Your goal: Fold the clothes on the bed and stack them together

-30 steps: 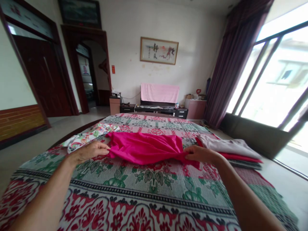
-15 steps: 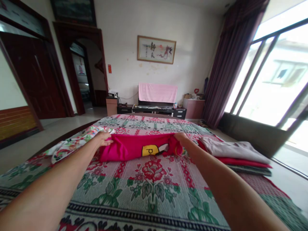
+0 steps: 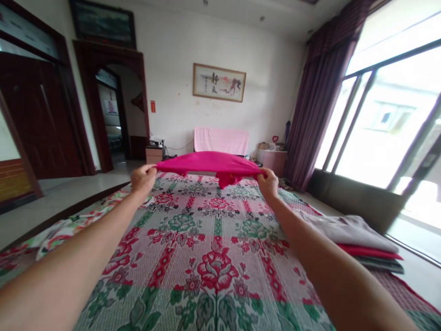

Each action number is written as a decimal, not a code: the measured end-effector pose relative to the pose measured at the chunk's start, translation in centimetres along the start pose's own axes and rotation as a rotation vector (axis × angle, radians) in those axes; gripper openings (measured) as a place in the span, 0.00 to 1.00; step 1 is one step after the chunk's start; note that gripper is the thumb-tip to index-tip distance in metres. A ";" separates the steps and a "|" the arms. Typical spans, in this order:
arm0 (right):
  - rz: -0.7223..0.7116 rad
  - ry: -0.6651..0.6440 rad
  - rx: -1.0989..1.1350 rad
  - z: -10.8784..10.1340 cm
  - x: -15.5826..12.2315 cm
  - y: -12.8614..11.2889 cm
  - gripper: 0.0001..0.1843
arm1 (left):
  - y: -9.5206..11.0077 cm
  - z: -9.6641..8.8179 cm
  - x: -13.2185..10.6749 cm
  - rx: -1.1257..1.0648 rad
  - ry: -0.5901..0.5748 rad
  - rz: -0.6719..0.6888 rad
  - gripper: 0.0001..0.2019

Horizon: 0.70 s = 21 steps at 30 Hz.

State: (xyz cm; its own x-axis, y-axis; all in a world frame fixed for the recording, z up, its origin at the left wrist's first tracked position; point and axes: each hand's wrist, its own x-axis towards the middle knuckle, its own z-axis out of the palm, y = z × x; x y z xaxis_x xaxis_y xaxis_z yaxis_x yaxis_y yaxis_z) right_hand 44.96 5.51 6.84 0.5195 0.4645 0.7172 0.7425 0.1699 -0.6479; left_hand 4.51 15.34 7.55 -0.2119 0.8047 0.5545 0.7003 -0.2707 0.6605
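A bright pink garment (image 3: 210, 162), perhaps a shirt, is stretched between my two hands above the far part of the flowered cover (image 3: 217, 271). My left hand (image 3: 144, 178) pinches its left end, fingers closed. At the opposite end my right hand (image 3: 268, 182) grips it the same way. The middle billows upward, and a loose fold hangs below near the right. The yellow print on it is out of sight.
On the right lies a stack of folded clothes, a light grey garment (image 3: 354, 232) on top. A rumpled patterned cloth (image 3: 99, 214) lies left, partly behind my forearm. Beyond are a pink cloth-draped object (image 3: 221, 139) and a pink cabinet (image 3: 274, 162).
Both hands have lifted the pink garment off the flowered cover and swung it up and away. Its printed side no longer shows. The view has tilted upward slightly.
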 end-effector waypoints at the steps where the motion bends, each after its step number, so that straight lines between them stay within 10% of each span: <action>1: 0.004 -0.013 -0.016 0.0 -2.1 1.4 0.16 | -1.4 0.8 -1.8 0.037 -0.021 -0.034 0.25; 8: 0.038 -0.319 -0.199 -0.6 -11.3 7.7 0.15 | -9.6 4.3 -9.1 0.216 -0.142 -0.008 0.18; 21: -0.304 -0.597 -0.401 -1.9 -13.7 5.8 0.13 | -11.6 2.7 -9.5 0.028 -0.005 -0.251 0.18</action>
State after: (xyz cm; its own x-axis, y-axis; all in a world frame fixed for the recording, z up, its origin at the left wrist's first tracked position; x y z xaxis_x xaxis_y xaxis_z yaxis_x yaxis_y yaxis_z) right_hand 42.96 -1.55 -6.21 0.0379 0.8562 0.5152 0.9710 0.0901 -0.2213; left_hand 0.20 12.25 -6.74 -0.3785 0.8473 0.3726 0.6451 -0.0472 0.7627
